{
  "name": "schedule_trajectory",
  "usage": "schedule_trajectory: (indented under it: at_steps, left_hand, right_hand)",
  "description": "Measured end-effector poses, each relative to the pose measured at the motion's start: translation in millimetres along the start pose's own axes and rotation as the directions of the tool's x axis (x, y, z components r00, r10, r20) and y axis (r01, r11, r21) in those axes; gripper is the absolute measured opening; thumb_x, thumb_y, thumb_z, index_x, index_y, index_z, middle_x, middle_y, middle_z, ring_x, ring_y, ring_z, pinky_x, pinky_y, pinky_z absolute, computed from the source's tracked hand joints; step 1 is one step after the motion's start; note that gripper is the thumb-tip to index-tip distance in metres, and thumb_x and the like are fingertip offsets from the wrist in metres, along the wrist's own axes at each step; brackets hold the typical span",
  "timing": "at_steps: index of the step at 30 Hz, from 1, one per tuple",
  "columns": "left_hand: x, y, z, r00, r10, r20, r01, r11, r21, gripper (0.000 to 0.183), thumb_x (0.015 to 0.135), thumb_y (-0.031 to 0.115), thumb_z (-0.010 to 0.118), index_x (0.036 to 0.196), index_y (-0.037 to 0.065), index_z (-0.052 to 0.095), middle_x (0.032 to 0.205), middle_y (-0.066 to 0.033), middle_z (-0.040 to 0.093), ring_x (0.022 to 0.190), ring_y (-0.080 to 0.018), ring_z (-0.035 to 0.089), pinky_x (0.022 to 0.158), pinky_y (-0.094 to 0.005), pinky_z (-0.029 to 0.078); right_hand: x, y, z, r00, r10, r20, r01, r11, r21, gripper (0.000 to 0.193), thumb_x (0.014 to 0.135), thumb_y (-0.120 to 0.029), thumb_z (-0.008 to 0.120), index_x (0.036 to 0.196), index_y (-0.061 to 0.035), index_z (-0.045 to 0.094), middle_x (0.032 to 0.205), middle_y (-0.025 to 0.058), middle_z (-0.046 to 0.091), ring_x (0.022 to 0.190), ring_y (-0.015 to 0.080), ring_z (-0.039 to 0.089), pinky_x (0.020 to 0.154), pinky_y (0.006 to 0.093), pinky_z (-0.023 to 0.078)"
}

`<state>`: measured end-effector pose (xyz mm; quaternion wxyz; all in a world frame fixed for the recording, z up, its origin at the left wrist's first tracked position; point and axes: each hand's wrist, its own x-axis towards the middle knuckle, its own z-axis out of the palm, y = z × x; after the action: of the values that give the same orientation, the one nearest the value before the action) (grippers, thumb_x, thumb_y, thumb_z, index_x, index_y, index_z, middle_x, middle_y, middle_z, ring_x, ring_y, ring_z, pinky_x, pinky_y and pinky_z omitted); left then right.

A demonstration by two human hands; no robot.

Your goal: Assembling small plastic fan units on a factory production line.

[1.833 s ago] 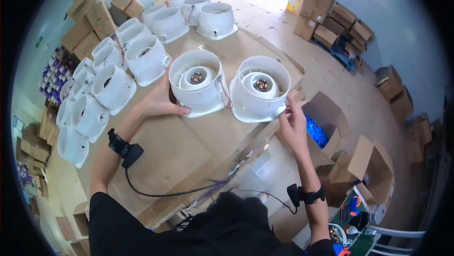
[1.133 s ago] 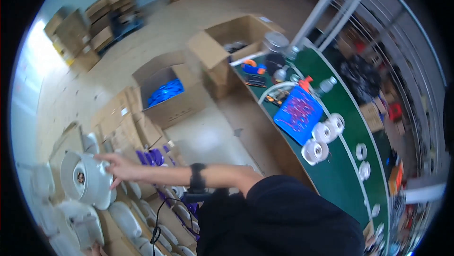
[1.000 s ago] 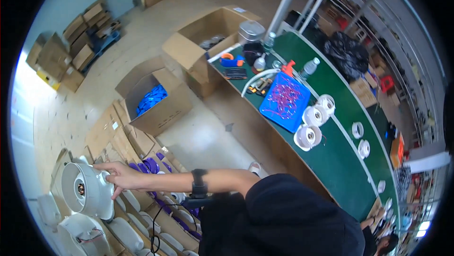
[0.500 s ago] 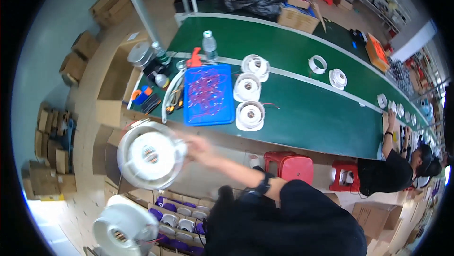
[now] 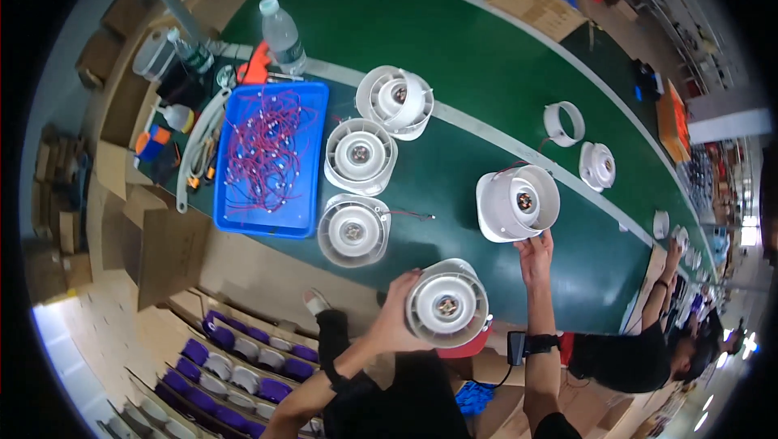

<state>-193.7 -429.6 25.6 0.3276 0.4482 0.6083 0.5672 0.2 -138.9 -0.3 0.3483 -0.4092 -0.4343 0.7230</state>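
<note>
My left hand (image 5: 395, 319) grips a white round fan housing (image 5: 447, 306) by its left side, in front of the bench edge. Its open face is turned up, showing a ring of vanes and a small coppery centre. My right hand (image 5: 536, 254) has its fingers closed on the lower rim of another white fan housing (image 5: 519, 204), tilted over the green bench. Whether that one touches the bench I cannot tell. Left of it, three similar housings stand in a column: the far one (image 5: 395, 102), the middle one (image 5: 361, 155) and the near one (image 5: 353, 231), with a wire trailing from it.
A blue tray (image 5: 319, 139) of red wires lies on the green bench (image 5: 454, 58), near a water bottle (image 5: 283, 38). Beyond the pale strip are a white ring (image 5: 565, 124) and another housing (image 5: 597, 167). Cartons of purple and white parts (image 5: 235, 366) sit below; a co-worker (image 5: 624, 358) is at right.
Two housings at the left, by the cartons, have come rightward: one is now before the bench edge, the other over the bench. Both my hands now show. The view has shifted.
</note>
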Motion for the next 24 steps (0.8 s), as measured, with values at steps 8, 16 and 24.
schedule_trajectory:
  at_steps: [8,16,24]
  left_hand:
    - [52,-55,62,0.876,-0.042,-0.480,0.140,0.976,0.169,0.126,0.048,0.027,0.098,0.146,-0.003,0.026,0.143,-0.0300,0.033,0.134,-0.0491,0.038,0.111,-0.0536,0.036]
    - [120,-76,73,0.730,-0.047,-0.682,0.252,0.946,0.205,0.122,0.050,0.024,0.096,0.146,-0.002,0.025,0.143,-0.0302,0.033,0.134,-0.0505,0.036,0.112,-0.0569,0.033]
    - [146,-68,74,0.650,-0.093,-0.754,0.369,0.906,0.207,0.116,0.059,0.022,0.091,0.148,0.000,0.022,0.151,-0.0329,0.024,0.140,-0.0500,0.027,0.117,-0.0566,0.025]
  right_hand:
    - [107,19,21,0.983,0.079,0.163,-0.055,0.988,-0.142,0.045,0.101,-0.008,0.050,0.145,-0.0022,0.040,0.117,0.0118,0.066,0.089,0.0184,0.070,0.070,0.0302,0.061]
    - [198,1,67,0.899,0.248,0.361,-0.040,0.866,-0.498,0.038,0.102,-0.011,0.049,0.139,-0.0044,0.047,0.105,0.0079,0.068,0.087,0.0151,0.069,0.061,0.0262,0.058]
    - [245,-22,66,0.828,0.286,0.483,0.320,0.466,-0.825,0.016,0.096,-0.006,0.050,0.107,-0.0009,0.061,0.071,0.0066,0.065,0.050,0.0106,0.057,0.040,0.0250,0.042]
